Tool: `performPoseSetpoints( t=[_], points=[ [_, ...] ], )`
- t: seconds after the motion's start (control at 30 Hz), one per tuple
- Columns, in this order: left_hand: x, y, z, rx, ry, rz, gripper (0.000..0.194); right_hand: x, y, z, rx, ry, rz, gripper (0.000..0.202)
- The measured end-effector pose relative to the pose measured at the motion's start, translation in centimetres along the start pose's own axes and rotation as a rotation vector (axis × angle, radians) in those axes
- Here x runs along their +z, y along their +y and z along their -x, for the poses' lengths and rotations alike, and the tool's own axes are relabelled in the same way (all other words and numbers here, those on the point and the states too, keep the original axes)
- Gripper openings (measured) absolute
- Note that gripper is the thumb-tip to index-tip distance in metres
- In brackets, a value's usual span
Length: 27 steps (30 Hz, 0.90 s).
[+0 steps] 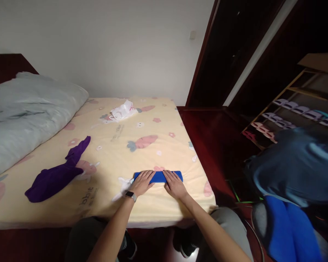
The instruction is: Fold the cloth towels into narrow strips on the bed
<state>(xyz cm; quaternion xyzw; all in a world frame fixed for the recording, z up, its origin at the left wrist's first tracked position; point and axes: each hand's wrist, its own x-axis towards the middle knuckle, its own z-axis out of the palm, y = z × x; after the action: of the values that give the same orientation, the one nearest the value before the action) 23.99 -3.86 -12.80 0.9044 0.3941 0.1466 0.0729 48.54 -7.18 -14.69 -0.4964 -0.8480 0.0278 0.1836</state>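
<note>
Left grip (143,183) and right grip (176,185) lie flat, fingers unclenched, on the blue cloth (159,177); it rests on the bed (164,209) directly under both; long axis running left to right beneath them, neither grip nearer

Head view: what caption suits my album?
Left hand and right hand rest on a narrow folded blue cloth atop a yellow rabbit-print bedsheet.
</note>
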Motion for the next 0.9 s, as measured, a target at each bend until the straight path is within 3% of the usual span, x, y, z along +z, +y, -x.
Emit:
performPoseSetpoints(
  t=[0.27, 0.53, 0.7, 0.8, 0.9],
  points=[
    [-0.5, -3.3, 3.5, -0.080, -0.017, -0.072, 0.060, -1.1, 4.8, 1.7, -0.014, -0.008, 0.053, 0.059],
    [-2.9, -4.7, 2.8, -0.090, -0.109, -0.084, 0.058, -2.8, 6.6, 0.9, 0.032, -0.064, 0.065, 0.054],
    [-4.2, -4.9, -1.5, 0.014, -0.037, -0.116, 0.061, -5.7, 10.8, -0.2, 0.038, 0.005, 0.082, 0.061],
    [-3.9, -4.7, -6.3, 0.049, 0.028, -0.087, 0.059, -7.4, 14.4, -1.5, 0.083, 0.023, 0.118, 0.060],
    [-2.4, -4.6, -11.5, 0.049, 0.086, -0.066, 0.063, -8.1, 18.1, -2.8, 0.147, 0.064, 0.155, 0.059]
  ],
)
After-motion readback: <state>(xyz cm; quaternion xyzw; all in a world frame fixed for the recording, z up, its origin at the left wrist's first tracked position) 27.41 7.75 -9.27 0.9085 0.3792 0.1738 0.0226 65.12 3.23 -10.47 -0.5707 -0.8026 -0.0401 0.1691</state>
